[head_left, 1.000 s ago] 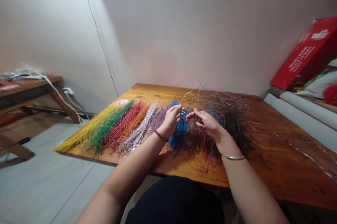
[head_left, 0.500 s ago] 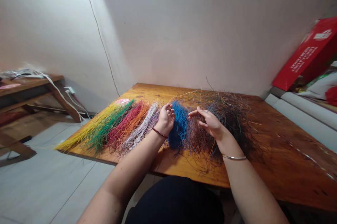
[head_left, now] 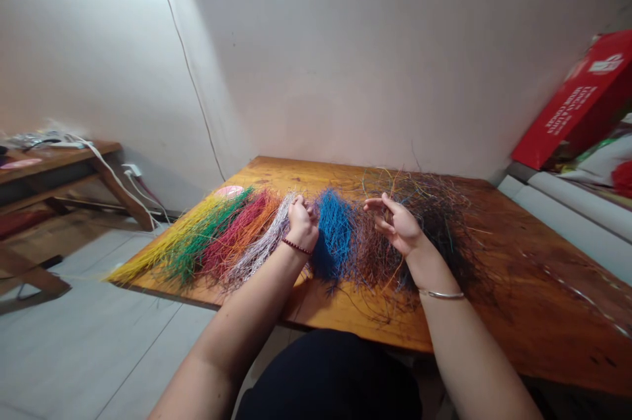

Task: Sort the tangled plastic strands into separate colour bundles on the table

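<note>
1. Left hand (head_left: 303, 222) has drawn leftward, off the blue strands (head_left: 332, 232), which now show whole; right hand (head_left: 399, 226) has edged slightly right. Gap between them wider.
2. Strands lie in colour bundles side by side across the tabletop (head_left: 523, 315), ends pointing toward the near edge.
3. Left hand: fingers curled, between white strands (head_left: 259, 249) and blue ones in this view. Cannot tell whether a strand is pinched.
4. Right hand: fingers loosely bent, pointing left, above brown strands (head_left: 365, 252). Cannot tell if anything is gripped; thin loose ends rise close by.
5. Dark strands (head_left: 447, 236) spread right of that hand; mixed-colour tangle (head_left: 419, 181) behind it.
6. Left of the white: orange strands (head_left: 257, 222), red strands (head_left: 232, 236), green strands (head_left: 205, 242), yellow strands (head_left: 162, 239) outermost.
7. Pink disc (head_left: 230, 191) at the back, beside the green tips.
8. Beaded bracelet (head_left: 296, 246) on left wrist, silvery bangle (head_left: 441, 294) on right.
9. Farther out: red box (head_left: 567, 104) at right, side table (head_left: 106, 150) with white cables at left, plain wall (head_left: 345, 64) behind.
</note>
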### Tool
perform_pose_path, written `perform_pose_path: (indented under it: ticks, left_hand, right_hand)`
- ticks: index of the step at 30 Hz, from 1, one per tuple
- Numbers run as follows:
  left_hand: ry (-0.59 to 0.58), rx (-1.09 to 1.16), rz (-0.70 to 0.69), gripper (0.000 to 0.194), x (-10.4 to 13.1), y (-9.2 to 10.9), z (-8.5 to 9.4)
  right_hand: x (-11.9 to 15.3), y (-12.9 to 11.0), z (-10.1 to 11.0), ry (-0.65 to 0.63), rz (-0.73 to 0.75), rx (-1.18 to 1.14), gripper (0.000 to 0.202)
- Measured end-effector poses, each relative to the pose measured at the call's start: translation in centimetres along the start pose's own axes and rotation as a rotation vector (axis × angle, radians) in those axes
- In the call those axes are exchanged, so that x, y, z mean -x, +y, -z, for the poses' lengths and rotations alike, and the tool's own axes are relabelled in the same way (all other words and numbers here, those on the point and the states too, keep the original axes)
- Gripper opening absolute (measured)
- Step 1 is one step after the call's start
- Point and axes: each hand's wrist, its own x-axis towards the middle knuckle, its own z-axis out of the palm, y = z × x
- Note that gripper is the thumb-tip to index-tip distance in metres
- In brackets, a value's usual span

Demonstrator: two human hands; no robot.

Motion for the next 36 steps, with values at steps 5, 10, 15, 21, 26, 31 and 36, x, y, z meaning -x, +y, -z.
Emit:
perform_pose_path:
  ticks: [5,10,15,21,26,31,36]
  left_hand:
    - [0.022,0.016,0.097,0.023,0.2,0.3,-0.1]
    - [0.021,0.007,0.192,0.019,0.1,0.3,-0.1]
    - [0.043,0.036,0.184,0.02,-0.2,0.4,0.1]
    - [0.105,0.072,0.107,0.019,-0.5,0.6,0.3]
    - [0.148,0.091,0.074,0.018,-0.8,0.5,0.5]
    - [0.187,0.112,0.042,0.019,-1.1,0.4,0.6]
    - [0.183,0.152,-0.011,0.021,-1.2,0.3,0.6]
  right_hand:
    - [0.1,0.0,-0.2,0.01,-0.014,0.007,0.035]
    - [0.1,0.1,-0.3,0.021,-0.025,0.0,0.035]
    - [0.1,0.1,-0.3,0.021,-0.027,0.006,0.035]
    - [0.1,0.2,-0.4,0.024,-0.029,0.016,0.035]
    - [0.1,0.3,-0.5,0.025,-0.022,0.029,0.035]
    - [0.1,0.3,-0.5,0.022,-0.018,0.034,0.036]
    - [0.1,0.2,-0.5,0.029,-0.037,0.036,0.037]
